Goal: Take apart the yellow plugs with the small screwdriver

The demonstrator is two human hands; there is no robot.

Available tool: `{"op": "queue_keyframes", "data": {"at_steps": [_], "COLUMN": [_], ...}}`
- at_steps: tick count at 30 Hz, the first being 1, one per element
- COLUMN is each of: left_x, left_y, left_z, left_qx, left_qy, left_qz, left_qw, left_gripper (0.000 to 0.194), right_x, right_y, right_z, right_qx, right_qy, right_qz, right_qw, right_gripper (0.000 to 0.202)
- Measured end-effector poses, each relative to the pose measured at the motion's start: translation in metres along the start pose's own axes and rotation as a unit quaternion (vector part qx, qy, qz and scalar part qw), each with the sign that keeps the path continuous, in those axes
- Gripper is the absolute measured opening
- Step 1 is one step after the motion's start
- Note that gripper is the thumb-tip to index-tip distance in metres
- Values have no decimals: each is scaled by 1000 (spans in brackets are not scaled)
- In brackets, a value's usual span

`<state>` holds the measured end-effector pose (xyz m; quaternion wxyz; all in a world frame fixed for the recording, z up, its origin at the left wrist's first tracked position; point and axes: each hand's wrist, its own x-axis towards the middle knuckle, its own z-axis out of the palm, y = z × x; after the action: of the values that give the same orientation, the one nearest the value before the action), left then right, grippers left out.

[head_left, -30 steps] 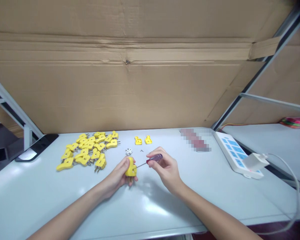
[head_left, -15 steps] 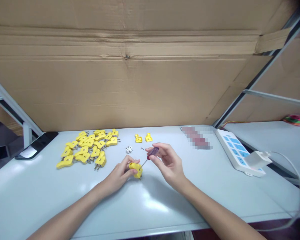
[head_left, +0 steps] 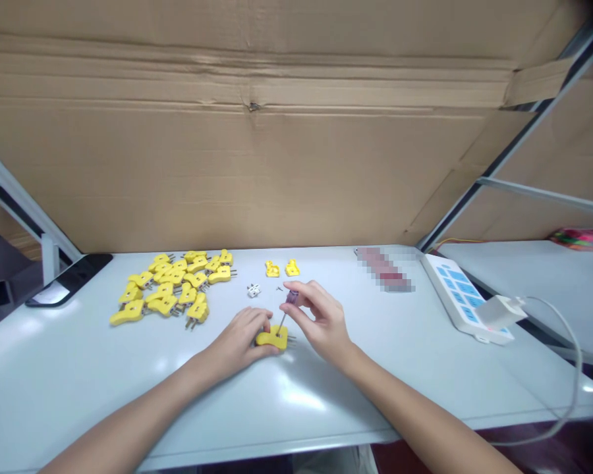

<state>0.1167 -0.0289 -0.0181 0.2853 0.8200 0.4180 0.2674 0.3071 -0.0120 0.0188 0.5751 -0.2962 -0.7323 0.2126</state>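
From here, the left hand (head_left: 242,337) grips a yellow plug (head_left: 269,338); the right hand (head_left: 325,321) pinches a screwdriver (head_left: 291,298), tip against it. A white charger (head_left: 497,312) sits in the power strip (head_left: 455,293).

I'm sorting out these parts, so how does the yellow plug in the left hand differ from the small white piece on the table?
Colour: the plug has a yellow body, while the white piece is mostly white. Size: the plug looks clearly larger than the white piece. State: the left hand holds the plug, with the tip of the screwdriver at it; the white piece lies loose on the table.
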Motion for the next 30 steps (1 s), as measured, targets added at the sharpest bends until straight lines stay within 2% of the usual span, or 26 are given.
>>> {"op": "queue_keyframes", "data": {"at_steps": [5, 9, 14, 20, 22, 26, 30], "left_x": [0, 0, -1, 0, 0, 0, -1], "left_y": [-1, 1, 3, 0, 1, 2, 0], "left_z": [0, 0, 0, 1, 1, 1, 2], "left_qx": [13, 14, 17, 27, 29, 38, 49], "left_qy": [-7, -7, -11, -9, -8, -8, -2], "left_qz": [7, 5, 5, 13, 13, 18, 18], "left_qw": [1000, 1000, 1000, 1000, 999, 999, 999], "left_gripper": [28, 28, 25, 23, 24, 22, 24], "right_x": [-4, -4, -2, -7, -7, -5, -7], "right_y": [1, -1, -1, 0, 1, 0, 0], "right_z": [-1, -2, -1, 0, 0, 1, 3], "right_qx": [48, 60, 19, 72, 69, 9, 37], "right_qy": [-48, -83, -31, -74, -77, -33, -38], "right_qz": [2, -2, -65, -18, -30, -85, -75], "right_qw": [998, 995, 997, 994, 994, 996, 996], "right_gripper": [40, 33, 29, 40, 39, 37, 42]}}
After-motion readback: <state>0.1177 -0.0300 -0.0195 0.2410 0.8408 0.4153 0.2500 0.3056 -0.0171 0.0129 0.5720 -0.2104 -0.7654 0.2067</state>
